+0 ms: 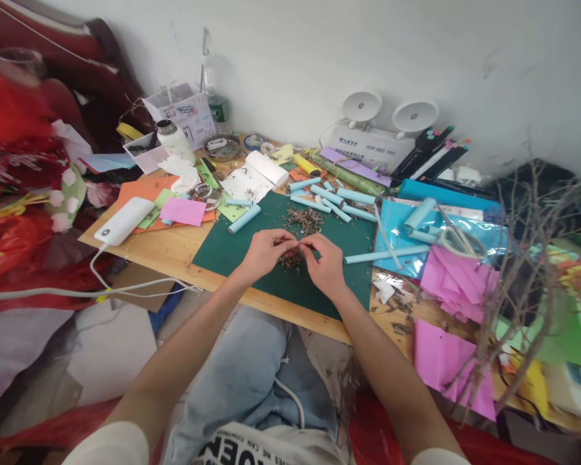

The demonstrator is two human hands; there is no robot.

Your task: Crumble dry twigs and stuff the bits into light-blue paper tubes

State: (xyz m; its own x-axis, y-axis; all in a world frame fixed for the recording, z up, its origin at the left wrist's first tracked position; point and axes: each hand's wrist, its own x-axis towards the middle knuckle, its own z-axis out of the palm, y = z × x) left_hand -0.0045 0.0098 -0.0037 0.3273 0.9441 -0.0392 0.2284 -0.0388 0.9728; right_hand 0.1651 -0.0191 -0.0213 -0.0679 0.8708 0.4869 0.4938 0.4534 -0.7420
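My left hand (270, 253) and my right hand (322, 259) meet fingertip to fingertip over a dark green mat (223, 248). Thumbs and forefingers are pinched together; whatever sits between them is too small to name. Just beyond and below the fingers lies a heap of brown dry crumbled bits (306, 221), like broken plant pieces. Several light blue paper tubes (356, 196) are scattered past the heap. One short blue tube (244, 219) rests left of it, and a longer blue tube (386, 254) lies to the right of my right hand.
White-handled scissors (459, 242) lie on a blue plastic packet (392, 223) at the right, near pink paper (458, 281). Bare twigs (527, 303) rise at the right edge. A white power bank (124, 221) with a cable sits left. A white bottle (175, 142) and a twin-lamp emergency light (370, 145) stand behind.
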